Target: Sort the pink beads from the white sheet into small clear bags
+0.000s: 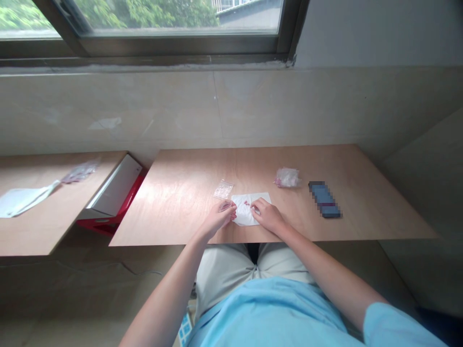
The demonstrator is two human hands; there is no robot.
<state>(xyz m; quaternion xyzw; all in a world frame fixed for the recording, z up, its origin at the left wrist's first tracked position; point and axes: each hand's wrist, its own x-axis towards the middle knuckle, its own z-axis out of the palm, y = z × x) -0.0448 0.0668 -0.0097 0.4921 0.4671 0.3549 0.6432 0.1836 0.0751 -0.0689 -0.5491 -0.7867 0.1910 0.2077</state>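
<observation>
A white sheet [244, 220] lies flat on the desk [173, 193], between the two hands. A few tiny red bits [247, 203] sit on it, right by the fingertips of the right hand [266, 213]. That hand rests on the sheet's right side with its fingers bent in. The left hand [223, 213] is at the sheet's left edge, and its fingers are curled too. I cannot tell if either hand is pinching something. A flat clear bag [223, 188] lies just behind the left hand. A bundle of clear bags [288, 178] sits farther back, to the right.
</observation>
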